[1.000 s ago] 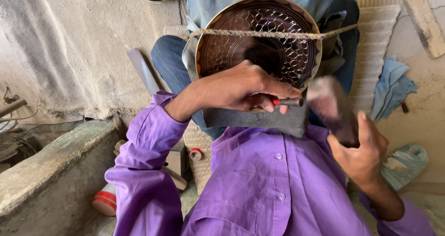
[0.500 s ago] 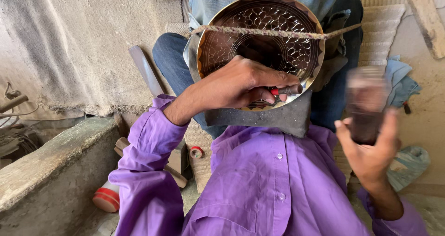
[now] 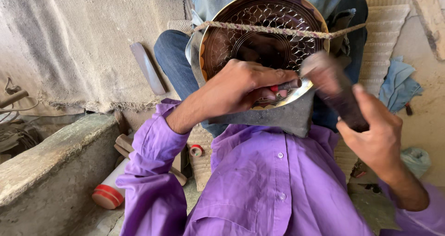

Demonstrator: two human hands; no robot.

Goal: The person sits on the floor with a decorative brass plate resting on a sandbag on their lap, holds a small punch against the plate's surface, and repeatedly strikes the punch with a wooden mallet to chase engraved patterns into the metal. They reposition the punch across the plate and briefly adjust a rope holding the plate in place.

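Observation:
A round engraved metal plate (image 3: 259, 36) with a dark patterned face leans against my knees, held by a rope (image 3: 278, 30) across it. My left hand (image 3: 241, 90) grips a small chisel (image 3: 286, 86) with a red band, its tip against the plate's lower rim. My right hand (image 3: 373, 129) holds a dark wooden mallet (image 3: 331, 90), blurred by motion, its head close to the chisel's end. A grey pad (image 3: 278, 118) lies under the plate on my lap.
A concrete ledge (image 3: 51, 162) runs at the lower left, with a white and red cylinder (image 3: 109, 192) beside it. A flat metal bar (image 3: 147, 68) lies on the burlap cloth (image 3: 69, 46). Blue rags (image 3: 398, 85) sit at the right.
The mallet went from near the chisel up and out to the right, then came back down toward the chisel's end. My left hand stayed on the chisel at the plate.

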